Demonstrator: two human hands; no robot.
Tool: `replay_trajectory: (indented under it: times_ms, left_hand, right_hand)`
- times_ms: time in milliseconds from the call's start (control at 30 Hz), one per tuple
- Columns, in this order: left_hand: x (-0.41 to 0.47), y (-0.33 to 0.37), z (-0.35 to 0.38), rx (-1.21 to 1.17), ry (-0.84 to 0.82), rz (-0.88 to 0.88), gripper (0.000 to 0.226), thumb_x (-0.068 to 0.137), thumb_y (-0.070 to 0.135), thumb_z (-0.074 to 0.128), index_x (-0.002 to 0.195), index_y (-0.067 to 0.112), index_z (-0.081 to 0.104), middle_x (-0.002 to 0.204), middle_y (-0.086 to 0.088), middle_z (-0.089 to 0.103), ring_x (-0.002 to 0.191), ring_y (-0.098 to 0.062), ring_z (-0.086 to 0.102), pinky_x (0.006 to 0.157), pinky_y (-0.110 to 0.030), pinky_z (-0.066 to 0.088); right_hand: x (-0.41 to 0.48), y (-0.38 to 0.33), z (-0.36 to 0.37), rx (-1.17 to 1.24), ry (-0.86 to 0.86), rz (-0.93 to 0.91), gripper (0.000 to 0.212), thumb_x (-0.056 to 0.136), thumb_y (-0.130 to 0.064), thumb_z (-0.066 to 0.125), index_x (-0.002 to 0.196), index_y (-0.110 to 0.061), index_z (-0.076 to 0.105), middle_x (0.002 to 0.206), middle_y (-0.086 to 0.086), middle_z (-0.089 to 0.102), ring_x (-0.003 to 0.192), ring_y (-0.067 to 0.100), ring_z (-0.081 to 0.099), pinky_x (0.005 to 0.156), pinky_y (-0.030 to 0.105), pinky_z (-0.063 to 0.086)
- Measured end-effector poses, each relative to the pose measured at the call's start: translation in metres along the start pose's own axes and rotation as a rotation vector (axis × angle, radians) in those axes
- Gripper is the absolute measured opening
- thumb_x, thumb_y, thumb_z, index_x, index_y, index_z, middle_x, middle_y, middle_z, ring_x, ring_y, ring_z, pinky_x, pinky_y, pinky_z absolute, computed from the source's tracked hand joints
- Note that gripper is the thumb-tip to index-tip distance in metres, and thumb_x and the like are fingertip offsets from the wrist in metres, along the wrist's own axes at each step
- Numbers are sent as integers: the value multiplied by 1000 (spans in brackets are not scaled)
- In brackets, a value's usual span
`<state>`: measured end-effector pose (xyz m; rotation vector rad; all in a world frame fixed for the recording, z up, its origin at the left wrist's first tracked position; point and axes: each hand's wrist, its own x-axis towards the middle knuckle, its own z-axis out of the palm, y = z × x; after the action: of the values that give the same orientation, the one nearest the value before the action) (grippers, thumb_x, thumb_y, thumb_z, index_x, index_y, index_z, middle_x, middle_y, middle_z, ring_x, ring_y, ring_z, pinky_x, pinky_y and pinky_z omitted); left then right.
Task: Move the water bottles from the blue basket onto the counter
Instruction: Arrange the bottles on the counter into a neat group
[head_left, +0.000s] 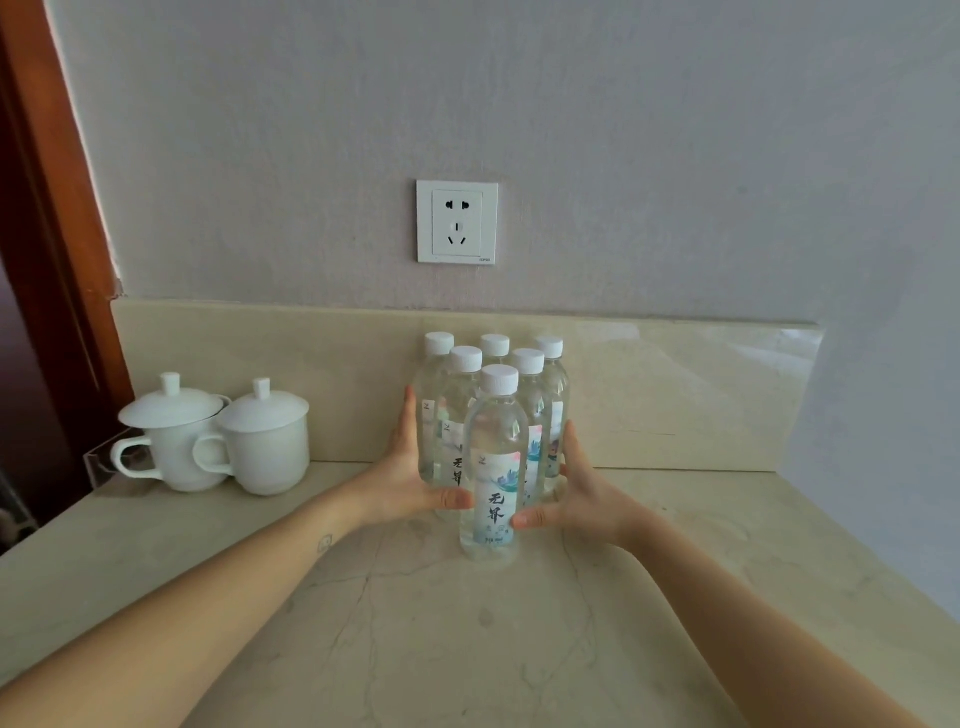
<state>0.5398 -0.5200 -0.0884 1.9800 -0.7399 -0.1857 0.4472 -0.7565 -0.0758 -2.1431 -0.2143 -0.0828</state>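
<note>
Several clear water bottles with white caps stand upright in a tight triangle on the beige marble counter (467, 649), against the backsplash. The front bottle (493, 431) has a pale label with dark characters. My left hand (408, 478) presses flat against the left side of the cluster, fingers straight up, thumb touching the front bottle's label. My right hand (576, 493) presses the right side in the same way, thumb on the front bottle. No blue basket is in view.
Two white lidded cups (218, 436) with handles stand at the left of the counter, by a clear acrylic holder (101, 465). A wall socket (457, 222) sits above the bottles. A brown door frame (47, 208) borders the left.
</note>
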Motion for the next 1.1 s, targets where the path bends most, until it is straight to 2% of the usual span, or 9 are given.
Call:
replay_trajectory:
  times_ms: [100,167,267,367,500,633,767,900,1100]
  left_hand:
    - [-6,9,0,18,-10,-20,157,42,72,83,127,51,-47,160,15,-21,150,-11,-5,121,-49,18]
    - [-13,21,3,-43,56,-37,157,37,84,72,134,42,-44,158,13,-26,148,-9,-9,122,-45,11]
    - [-21,44,18,-264,302,6,137,51,93,51,146,35,-29,158,16,-24,144,1,-9,119,-30,3]
    - [-11,56,42,-408,584,10,95,82,74,35,153,31,-10,162,13,-9,148,-4,0,119,-30,4]
    - [4,53,68,-478,753,-72,106,71,88,28,155,28,6,163,11,7,150,-12,13,122,-45,10]
    - [14,39,72,-589,743,-121,115,60,97,34,146,21,31,157,-1,28,146,-17,27,120,-49,20]
    - [12,50,75,-631,747,-102,104,66,87,35,151,28,24,161,12,16,148,-8,18,121,-42,18]
    - [11,56,79,-703,760,-94,102,66,76,32,154,33,5,162,18,2,147,0,9,123,-37,12]
    - [11,56,77,-656,753,-118,99,67,76,30,154,33,9,163,14,4,149,-4,9,123,-39,12]
  right_hand:
    - [-5,-3,0,52,-3,36,148,45,-61,88,150,-33,-13,150,-8,27,141,11,28,118,37,25]
    - [-9,-8,0,175,32,44,132,69,-50,79,150,-27,-23,158,-18,4,140,-1,14,113,23,19]
    - [-13,-22,4,389,260,67,91,89,-57,46,152,-28,-14,158,-19,-5,141,-4,9,112,24,15]
    - [-1,-29,19,561,471,126,74,94,-62,28,154,-31,-1,161,-15,1,148,7,9,117,32,11]
    - [15,-33,49,634,609,178,73,94,-63,26,154,-26,5,161,-10,10,148,13,15,121,37,14]
    - [22,-33,68,611,665,188,87,83,-80,21,151,-26,16,160,-6,20,144,12,26,120,41,18]
    - [25,-35,71,630,685,200,74,95,-64,18,155,-24,1,162,-12,0,149,6,0,123,38,1]
    - [25,-35,72,642,700,192,72,96,-61,18,155,-24,0,163,-11,-1,149,5,-1,123,38,1]
    - [26,-33,70,637,699,204,71,97,-59,19,155,-22,0,163,-10,-1,149,7,0,123,38,2]
